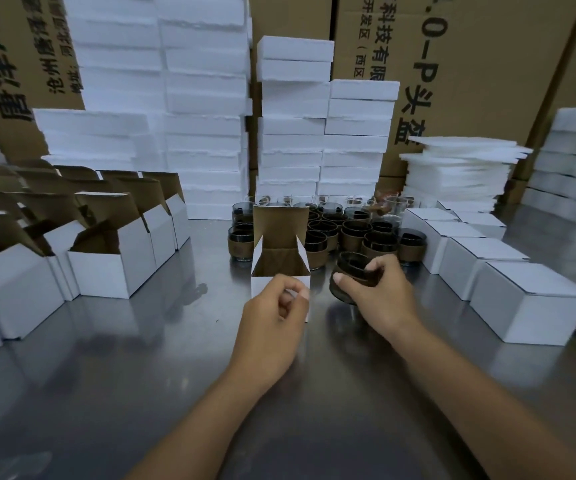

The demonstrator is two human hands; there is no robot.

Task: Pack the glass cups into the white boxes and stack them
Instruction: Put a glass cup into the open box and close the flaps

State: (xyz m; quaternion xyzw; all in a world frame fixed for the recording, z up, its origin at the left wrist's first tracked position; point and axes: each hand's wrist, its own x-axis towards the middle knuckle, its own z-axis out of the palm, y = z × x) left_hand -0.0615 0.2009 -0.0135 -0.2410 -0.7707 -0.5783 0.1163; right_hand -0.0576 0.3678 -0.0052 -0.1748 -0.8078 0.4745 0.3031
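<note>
While left hand (274, 308) fingers pinch open white box (279, 261), right hand (373, 292) fingers grip dark glass cup (350, 271) w/ brown sleeve.

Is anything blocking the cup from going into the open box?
Nothing visible is in the way. The right hand holds the glass cup just right of the open white box, which the left hand steadies. The lid flap stands up at the back, and the opening looks empty.

Two bare forearms, no sleeves, left hand (272, 308) — right hand (378, 292), short nails
</note>
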